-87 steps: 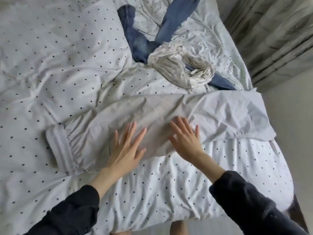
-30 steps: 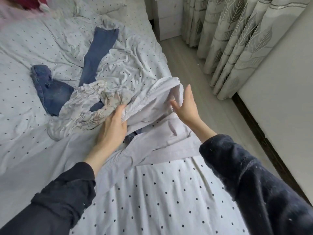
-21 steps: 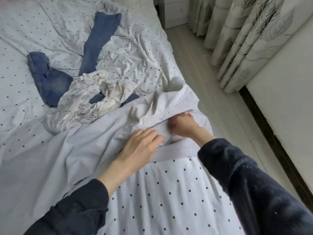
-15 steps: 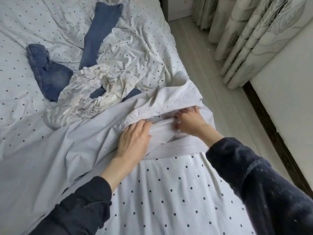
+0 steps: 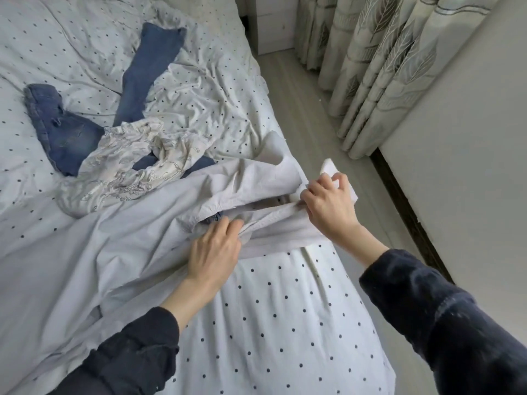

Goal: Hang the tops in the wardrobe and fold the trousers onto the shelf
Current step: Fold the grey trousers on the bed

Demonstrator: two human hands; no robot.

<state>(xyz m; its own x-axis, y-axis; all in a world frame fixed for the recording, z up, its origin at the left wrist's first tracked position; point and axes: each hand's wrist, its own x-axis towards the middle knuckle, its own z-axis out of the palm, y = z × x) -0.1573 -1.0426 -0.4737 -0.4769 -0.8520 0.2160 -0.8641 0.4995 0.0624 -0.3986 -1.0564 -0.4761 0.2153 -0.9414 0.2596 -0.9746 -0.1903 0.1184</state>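
At the bed's (image 5: 285,323) right edge, the right hand (image 5: 328,206) pinches the hem of the pale grey trousers (image 5: 114,252), fingertips buried in cloth. The left hand (image 5: 216,249) grips a fold beside it. The trousers' far end runs off the frame's left side. A printed top (image 5: 128,172) half covers the jeans (image 5: 65,135).

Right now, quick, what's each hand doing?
Left hand: pinching the pale grey trousers at the leg hem.
Right hand: gripping the same trousers' hem edge.
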